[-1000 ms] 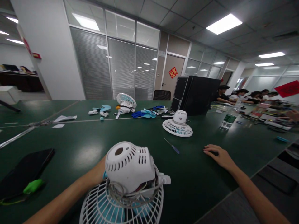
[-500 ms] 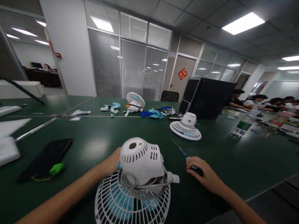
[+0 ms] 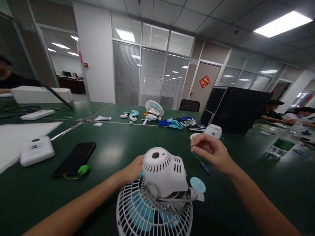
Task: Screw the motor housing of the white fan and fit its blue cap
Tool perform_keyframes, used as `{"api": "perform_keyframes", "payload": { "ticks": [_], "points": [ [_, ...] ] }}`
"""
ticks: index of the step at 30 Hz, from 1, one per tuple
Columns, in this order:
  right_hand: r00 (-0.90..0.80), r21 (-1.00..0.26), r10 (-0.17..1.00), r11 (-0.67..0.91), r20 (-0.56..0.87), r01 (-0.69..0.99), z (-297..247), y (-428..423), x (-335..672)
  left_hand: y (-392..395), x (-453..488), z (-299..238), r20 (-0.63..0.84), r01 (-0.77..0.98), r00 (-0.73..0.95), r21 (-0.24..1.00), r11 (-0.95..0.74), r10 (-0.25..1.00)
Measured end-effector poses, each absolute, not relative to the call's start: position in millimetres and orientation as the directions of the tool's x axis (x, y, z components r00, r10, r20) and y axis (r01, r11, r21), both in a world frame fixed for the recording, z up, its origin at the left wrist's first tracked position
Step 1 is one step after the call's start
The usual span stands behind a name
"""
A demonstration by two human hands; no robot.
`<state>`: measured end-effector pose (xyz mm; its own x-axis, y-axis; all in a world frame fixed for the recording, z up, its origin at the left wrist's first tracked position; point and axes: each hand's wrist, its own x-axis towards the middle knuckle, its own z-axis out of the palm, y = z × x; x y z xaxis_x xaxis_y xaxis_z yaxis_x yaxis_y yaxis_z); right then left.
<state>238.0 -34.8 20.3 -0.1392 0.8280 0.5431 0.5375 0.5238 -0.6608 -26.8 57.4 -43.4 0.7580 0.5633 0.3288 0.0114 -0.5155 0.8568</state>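
Note:
A white desk fan [image 3: 155, 213] lies grille-down on the green table [image 3: 118, 144], blue blades showing through the grille and its white motor housing [image 3: 163, 170] facing up. My left hand [image 3: 133, 170] grips the fan from behind the housing, fingers mostly hidden. A small light-blue round disc [image 3: 198, 184] sits at the housing's right side. My right hand [image 3: 211, 152] hovers above the table right of the fan, with thumb and fingers pinched together; what they hold is too small to see. A thin blue-handled screwdriver [image 3: 203, 166] lies under that hand.
A black phone [image 3: 76, 157] with a green tag, a white box marked 2 [image 3: 36, 150] and white sheets lie left. A second fan [image 3: 213, 130], a black computer case [image 3: 236, 109], blue gloves [image 3: 172, 123] and a third fan [image 3: 154, 109] stand beyond. People sit far right and far left.
My right hand slid left across the table toward the fan, then lifted into a pinch. The light-blue disc now sits beside the housing. The view has swung left.

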Motion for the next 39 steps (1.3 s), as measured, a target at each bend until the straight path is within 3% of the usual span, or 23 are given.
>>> {"api": "perform_keyframes", "payload": {
  "ticks": [4, 9, 13, 16, 19, 21, 25, 29, 33, 39],
  "points": [
    [-0.348, -0.649, 0.741, 0.671, 0.575, 0.358, 50, -17, 183, 63, -24, -48, 0.321, 0.053, 0.78, 0.822, -0.567, 0.537],
    [-0.564, -0.479, 0.64, 0.767, 0.522, 0.427, 69, -10, 138, 57, -28, -50, 0.319, 0.16, 0.77, 0.742, -0.651, 0.553],
    [-0.558, -0.455, 0.671, 0.741, 0.488, 0.493, 77, -10, 151, 59, -29, -50, 0.283, 0.213, 0.802, 0.686, -0.696, 0.525],
    [-0.492, -0.542, 0.748, 0.662, 0.445, 0.518, 82, -13, 176, 67, -29, -46, 0.26, 0.261, 0.804, 0.653, -0.711, 0.534],
    [-0.481, -0.654, 0.795, 0.59, 0.37, 0.473, 86, -14, 195, 73, -32, -32, 0.294, 0.366, 0.685, 0.652, -0.664, 0.666],
    [-0.524, -0.666, 0.784, 0.588, 0.332, 0.458, 87, -13, 200, 69, -35, -20, 0.311, 0.327, 0.598, 0.746, -0.58, 0.738],
    [-0.597, -0.598, 0.719, 0.666, 0.356, 0.445, 89, -11, 200, 41, -33, 2, 0.336, 0.067, 0.7, 0.847, -0.527, 0.63],
    [-0.638, -0.575, 0.66, 0.72, 0.397, 0.388, 92, -14, 202, 9, -14, 19, 0.344, 0.221, 0.736, 0.693, -0.686, 0.584],
    [-0.607, -0.618, 0.662, 0.713, 0.439, 0.331, 95, -20, 207, 1, 2, 33, 0.242, 0.265, 0.791, 0.692, -0.671, 0.562],
    [-0.649, -0.679, 0.671, 0.665, 0.36, 0.311, 93, -21, 202, 3, 1, 27, 0.266, 0.235, 0.787, 0.705, -0.669, 0.557]
  ]
}}
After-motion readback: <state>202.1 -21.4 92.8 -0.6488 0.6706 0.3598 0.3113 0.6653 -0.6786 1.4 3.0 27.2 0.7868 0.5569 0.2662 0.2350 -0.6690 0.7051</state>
